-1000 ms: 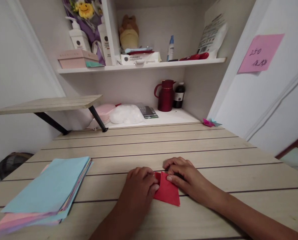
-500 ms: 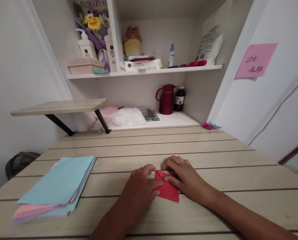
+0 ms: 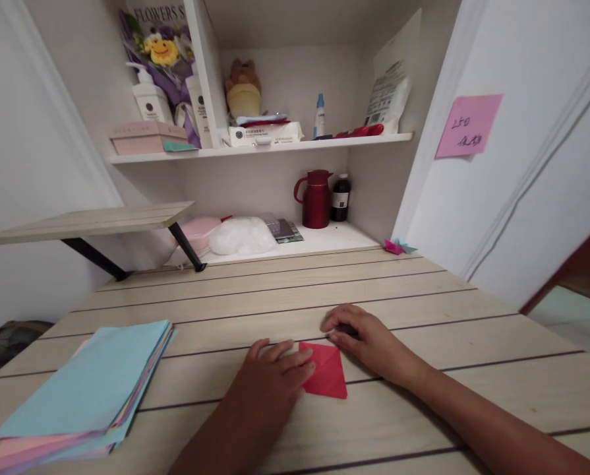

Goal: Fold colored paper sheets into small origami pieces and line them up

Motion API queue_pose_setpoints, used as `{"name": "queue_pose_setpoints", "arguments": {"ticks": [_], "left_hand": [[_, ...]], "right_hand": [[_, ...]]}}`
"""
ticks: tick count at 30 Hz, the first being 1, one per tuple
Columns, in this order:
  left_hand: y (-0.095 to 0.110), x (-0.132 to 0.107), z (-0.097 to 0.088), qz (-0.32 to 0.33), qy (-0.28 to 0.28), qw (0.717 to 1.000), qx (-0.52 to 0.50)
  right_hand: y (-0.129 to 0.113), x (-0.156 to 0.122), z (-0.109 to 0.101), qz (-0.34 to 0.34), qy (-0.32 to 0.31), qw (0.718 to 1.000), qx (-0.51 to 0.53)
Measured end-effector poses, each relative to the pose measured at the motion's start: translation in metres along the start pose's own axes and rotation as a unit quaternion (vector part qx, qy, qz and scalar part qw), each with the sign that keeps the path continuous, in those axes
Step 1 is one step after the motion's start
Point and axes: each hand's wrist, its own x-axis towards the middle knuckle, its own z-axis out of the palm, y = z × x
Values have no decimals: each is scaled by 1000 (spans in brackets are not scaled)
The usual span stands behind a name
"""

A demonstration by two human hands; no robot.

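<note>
A folded red sheet of paper (image 3: pixel 328 373), about square, lies flat on the wooden desk, a crease showing near its top edge. My left hand (image 3: pixel 275 379) rests at its left side, fingers spread, with the fingertips lying on the paper's left edge. Just right of the sheet, my right hand (image 3: pixel 361 336) is on the desk, apart from the paper. Its fingers are loosely curved, with a gap between thumb and forefinger and nothing seen in it.
On the left lies a stack of coloured paper (image 3: pixel 87 379), light blue on top. Small pink and blue folded papers (image 3: pixel 398 247) sit at the desk's back right. Behind stand a red jug (image 3: pixel 317 201), a dark bottle (image 3: pixel 341 198) and a raised wooden shelf (image 3: pixel 91 221).
My right hand has come off the red paper to its right. The left hand's fingers have straightened on the paper's left edge, and the paper's upper side shows more. The view has shifted right.
</note>
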Motion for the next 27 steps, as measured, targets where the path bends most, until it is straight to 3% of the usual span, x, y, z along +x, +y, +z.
{"name": "queue_pose_setpoints", "arguments": {"ticks": [4,10,14,21,27], "left_hand": [[1,0,0,-2,-6,1000,-4],[1,0,-1,5,22,999,-28],[-1,6,2,-6,72,995,-74],[2,13,8,-111,138,977,-116],[1,7,11,-128,112,981,-93]], "right_hand": [[-6,-4,0,23,8,999,-21],[-11,-9,3,30,-42,990,-133],[-17,-8,6,40,-51,990,-121],[-30,-8,16,19,-80,993,-89],[-30,-10,18,-6,-90,993,-70]]}}
